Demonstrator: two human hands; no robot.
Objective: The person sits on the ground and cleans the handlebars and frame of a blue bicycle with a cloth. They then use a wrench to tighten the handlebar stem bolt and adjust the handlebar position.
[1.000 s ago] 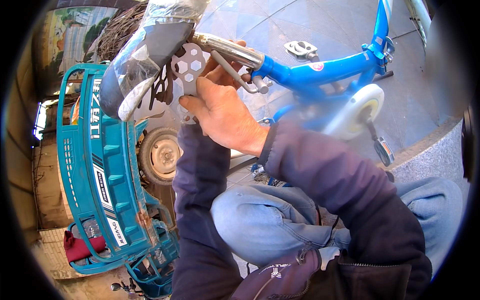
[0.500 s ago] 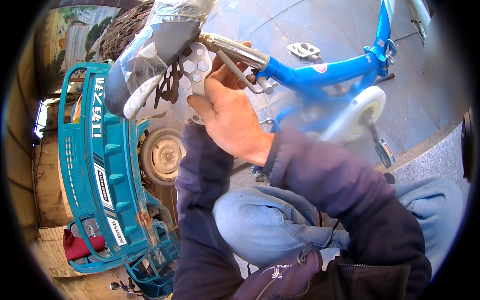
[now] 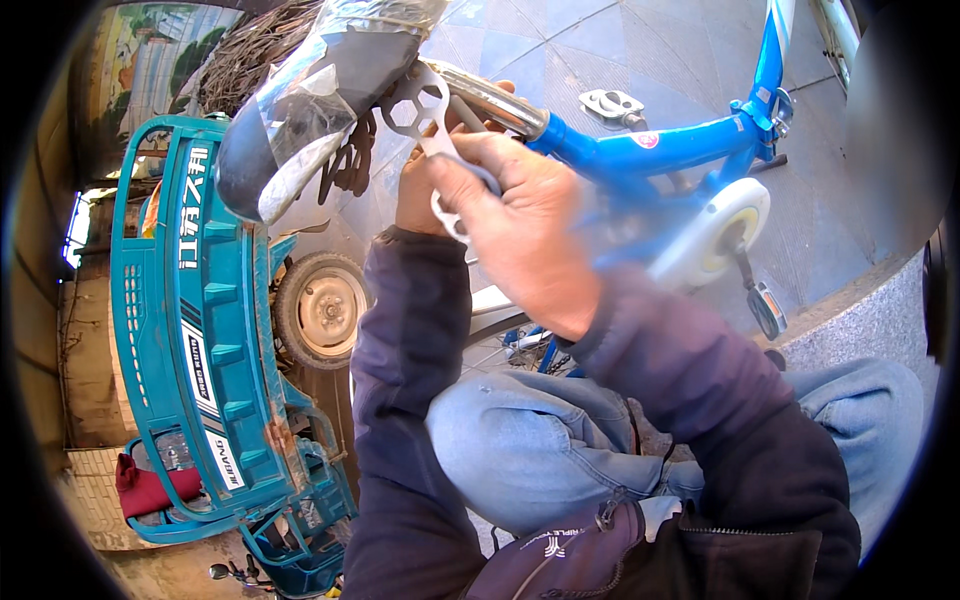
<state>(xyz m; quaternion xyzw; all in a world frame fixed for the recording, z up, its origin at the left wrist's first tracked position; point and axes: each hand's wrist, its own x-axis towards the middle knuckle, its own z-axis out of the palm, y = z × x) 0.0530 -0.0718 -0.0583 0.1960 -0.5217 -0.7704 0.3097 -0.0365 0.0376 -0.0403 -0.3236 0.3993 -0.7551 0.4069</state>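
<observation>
My right hand [image 3: 530,215] is closed round a flat silver spanner [image 3: 436,120] with several hexagonal holes. The spanner's wide end lies just under the bicycle saddle [image 3: 350,95], which is partly wrapped in clear plastic. My left hand [image 3: 418,195] is mostly hidden behind the spanner and my right hand; its fingertips show past the far side of the chrome seat post [image 3: 490,95], curled round it. The post runs into the blue bicycle frame [image 3: 660,145]. Whether the spanner sits on a nut cannot be seen.
A teal cargo tricycle [image 3: 225,330] with a spare-looking wheel [image 3: 322,310] stands at left. Pedals [image 3: 612,103] and a white chain guard [image 3: 715,230] belong to the bicycle on the grey tiled floor [image 3: 690,50]. My bent knee [image 3: 500,440] is close below my hands.
My right hand has moved right and turned, drawing the spanner's handle with it. The saddle and frame have shifted slightly to the right in view. My left hand stays by the post.
</observation>
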